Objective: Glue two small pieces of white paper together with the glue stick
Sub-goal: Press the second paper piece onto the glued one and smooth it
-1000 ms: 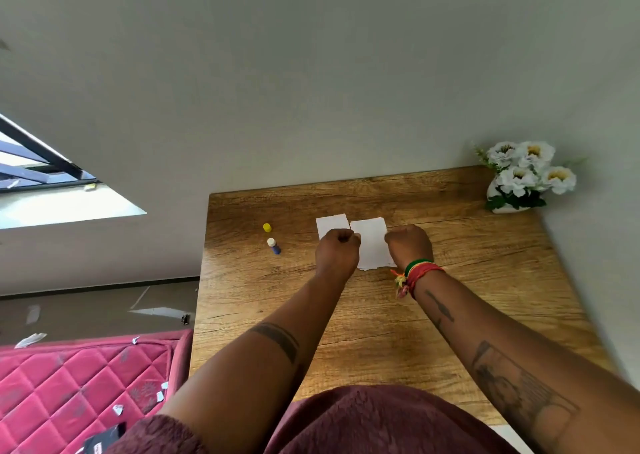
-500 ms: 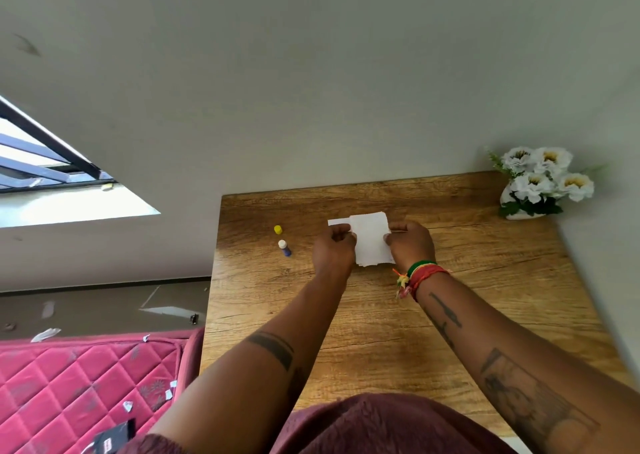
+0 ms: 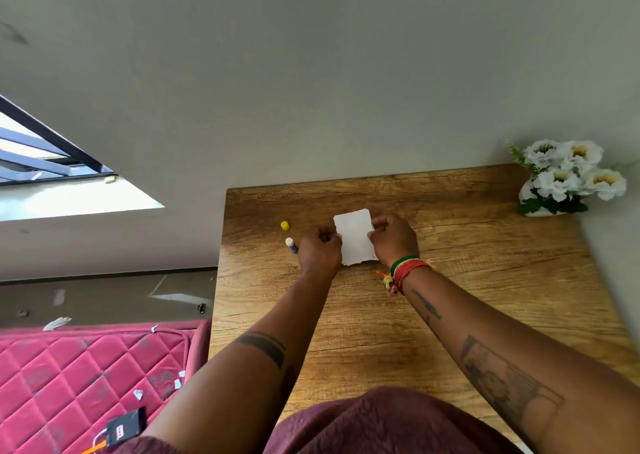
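A brown wood-grain tabletop (image 3: 450, 315) fills the lower right, its far edge against a plain grey wall (image 3: 311, 72). At eight o'clock from the table lies a pink quilted mattress (image 3: 69, 377) strewn with small white scraps. A bunch of white artificial flowers in a white vase (image 3: 568, 176) stands at the table's two o'clock corner. Both forearms reach in from six o'clock toward the table's far middle. The left hand (image 3: 319, 251) has its fingers curled at the nine o'clock edge of the white paper rectangle (image 3: 355, 237), and the right hand (image 3: 393, 238), with red, green and yellow thread bracelets on its wrist, pinches the three o'clock edge. Only one white sheet shows; whether a second piece lies under it cannot be told. The paper sits between the hands. At nine o'clock from the left hand lies the uncapped blue glue stick with a white tip (image 3: 291, 244), just beside the knuckles. Its small yellow cap (image 3: 284, 225) stands at eleven o'clock, near the stick but apart.
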